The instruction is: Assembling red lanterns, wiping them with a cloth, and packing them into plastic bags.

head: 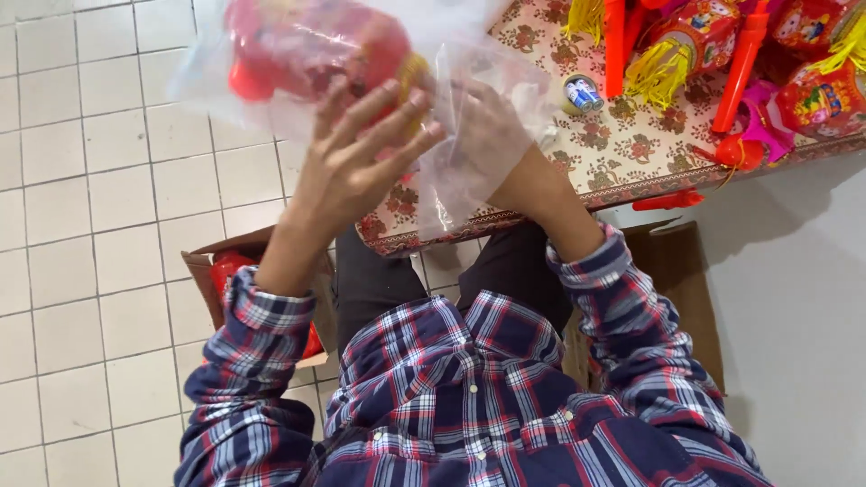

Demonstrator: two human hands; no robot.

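A clear plastic bag [469,108] with a red toy lantern [307,45] inside is held up in front of me. My left hand [361,153] spreads its fingers against the underside of the bagged lantern. Partly veiled by the plastic film, my right hand [492,135] grips the bag's loose side. Both arms wear blue and red plaid sleeves.
A table with a floral cloth [622,153] carries several red lanterns with yellow tassels [686,45], red handles [740,63] and a small pack of batteries [582,93]. An open cardboard box [225,280] with red items stands on the tiled floor at left; another cardboard box [677,280] is at right.
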